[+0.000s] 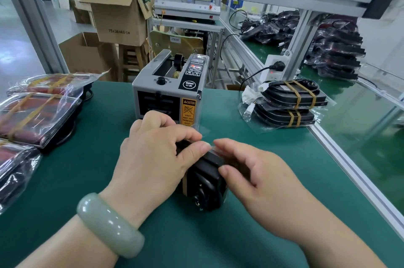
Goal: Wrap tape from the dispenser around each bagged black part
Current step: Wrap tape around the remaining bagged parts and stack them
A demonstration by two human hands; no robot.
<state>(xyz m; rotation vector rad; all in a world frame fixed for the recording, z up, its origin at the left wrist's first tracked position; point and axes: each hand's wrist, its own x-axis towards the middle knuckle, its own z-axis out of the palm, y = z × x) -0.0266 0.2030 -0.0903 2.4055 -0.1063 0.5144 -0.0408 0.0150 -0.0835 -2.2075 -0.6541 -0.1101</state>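
Black bagged part (207,180) sits before the dispenser (168,92), gripped by your left hand (153,158) and right hand (262,178); hold it snug and smooth the brown tape (185,184) flat as you wrap

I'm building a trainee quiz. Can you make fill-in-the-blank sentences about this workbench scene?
The left hand and right hand hold the bagged part on a ___ mat.
The bracelet sits on the ___ wrist.
The stack right of the tape dispenser holds ___ taped parts.
Missing words: green, left, two.
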